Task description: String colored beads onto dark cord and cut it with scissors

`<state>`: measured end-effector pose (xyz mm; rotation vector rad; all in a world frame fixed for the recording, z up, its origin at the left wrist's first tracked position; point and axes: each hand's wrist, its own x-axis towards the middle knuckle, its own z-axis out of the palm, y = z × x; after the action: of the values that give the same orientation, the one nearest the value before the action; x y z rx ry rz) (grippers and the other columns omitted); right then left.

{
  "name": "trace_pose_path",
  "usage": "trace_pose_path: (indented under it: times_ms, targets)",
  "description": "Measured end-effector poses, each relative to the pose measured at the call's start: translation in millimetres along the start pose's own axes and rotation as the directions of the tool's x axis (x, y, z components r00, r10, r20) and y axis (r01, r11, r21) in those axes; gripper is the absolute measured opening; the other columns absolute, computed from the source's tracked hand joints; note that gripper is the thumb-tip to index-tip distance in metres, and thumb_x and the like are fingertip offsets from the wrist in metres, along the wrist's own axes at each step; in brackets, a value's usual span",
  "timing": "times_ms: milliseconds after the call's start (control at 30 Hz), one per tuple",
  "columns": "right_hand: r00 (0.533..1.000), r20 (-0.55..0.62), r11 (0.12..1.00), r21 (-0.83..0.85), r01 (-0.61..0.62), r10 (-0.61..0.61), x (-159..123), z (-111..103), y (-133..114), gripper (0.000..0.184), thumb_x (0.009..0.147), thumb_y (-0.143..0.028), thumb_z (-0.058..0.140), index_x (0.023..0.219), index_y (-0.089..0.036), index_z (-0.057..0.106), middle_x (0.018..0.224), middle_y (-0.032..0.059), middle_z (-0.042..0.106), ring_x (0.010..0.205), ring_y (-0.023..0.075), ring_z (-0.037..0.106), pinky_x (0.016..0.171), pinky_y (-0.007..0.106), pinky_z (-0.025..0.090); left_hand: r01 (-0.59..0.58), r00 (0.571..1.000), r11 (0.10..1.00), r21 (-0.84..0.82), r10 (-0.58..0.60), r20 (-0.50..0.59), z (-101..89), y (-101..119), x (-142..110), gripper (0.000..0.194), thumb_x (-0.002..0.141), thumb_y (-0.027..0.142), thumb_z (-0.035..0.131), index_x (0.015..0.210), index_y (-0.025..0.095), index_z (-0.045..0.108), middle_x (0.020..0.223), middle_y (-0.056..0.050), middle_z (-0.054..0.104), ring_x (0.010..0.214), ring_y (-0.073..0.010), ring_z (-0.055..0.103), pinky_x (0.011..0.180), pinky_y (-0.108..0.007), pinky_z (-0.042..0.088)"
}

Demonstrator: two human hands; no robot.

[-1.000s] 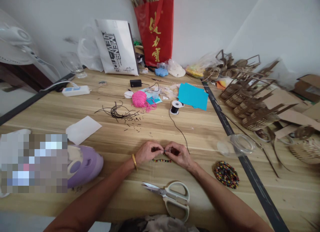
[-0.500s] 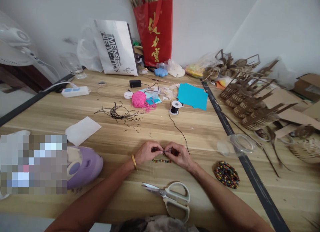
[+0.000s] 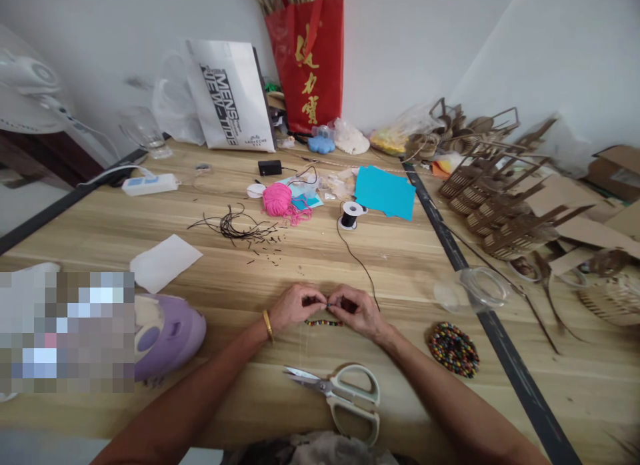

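Near the middle of the table, my left hand [image 3: 299,303] and my right hand [image 3: 357,310] meet fingertip to fingertip. Each is closed in a pinch on a beaded string; a tiny dark bit shows between the fingers, too small to make out. The row of small multicoloured beads [image 3: 324,323] curves just below the fingertips, with thin pale threads hanging under its left end. Scissors [image 3: 325,386] with cream handles lie on the table between my forearms, blades slightly apart. A coil of mixed-colour beads [image 3: 454,349] rests right of my right forearm.
Beyond my hands are a spool of black cord [image 3: 350,215], pink yarn [image 3: 277,199], cut black cords [image 3: 235,226] and blue sheets [image 3: 385,193]. A purple object [image 3: 173,331] and white paper [image 3: 167,261] lie left. Woven baskets [image 3: 505,218] and a clear plastic lid [image 3: 483,288] are at right.
Almost nothing differs. My fingertips have shifted very slightly around the pinched spot; the bead row and the scissors stay in place.
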<state>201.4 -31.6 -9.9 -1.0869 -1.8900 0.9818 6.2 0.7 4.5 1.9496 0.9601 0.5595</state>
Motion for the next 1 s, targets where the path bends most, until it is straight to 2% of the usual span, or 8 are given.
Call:
trace_pose_path:
  times_ms: [300, 567, 1000]
  targets:
    - [1.0, -0.014, 1.0, 0.005, -0.015, 0.015, -0.2, -0.2, -2.6, 0.01, 0.083, -0.025, 0.06, 0.08, -0.016, 0.063, 0.067, 0.0004, 0.056, 0.054, 0.0092, 0.049, 0.049, 0.019, 0.039, -0.006, 0.999, 1.0, -0.014, 0.007, 0.043, -4.9, 2.1, 0.5, 0.015, 0.075, 0.012, 0.059, 0.082, 0.014, 0.073, 0.077, -0.004, 0.068, 0.068, -0.0118, 0.057, 0.063, -0.021, 0.042]
    - [1.0, -0.004, 1.0, 0.0, -0.03, 0.03, 0.2, -0.6, -3.3, 0.012, 0.083, -0.026, 0.06, 0.08, -0.016, 0.063, 0.067, 0.0012, 0.057, 0.054, 0.0094, 0.049, 0.048, 0.019, 0.039, 0.103, 0.994, 0.977, -0.185, -0.106, -0.008, -0.9, -3.2, 1.1, 0.009, 0.072, 0.015, 0.064, 0.076, 0.012, 0.071, 0.073, -0.005, 0.07, 0.067, -0.0132, 0.062, 0.063, -0.022, 0.047]
    - [0.998, 0.003, 0.997, 0.028, -0.067, 0.067, -0.1, -0.2, -3.5, 0.012, 0.082, -0.027, 0.063, 0.079, -0.015, 0.064, 0.064, -0.0001, 0.057, 0.053, 0.0093, 0.048, 0.049, 0.019, 0.038, 0.103, 0.994, 0.979, -0.176, -0.108, -0.02, 1.1, -1.4, 0.6, 0.006, 0.069, 0.015, 0.066, 0.073, 0.011, 0.07, 0.07, -0.004, 0.069, 0.065, -0.0128, 0.06, 0.062, -0.022, 0.047]
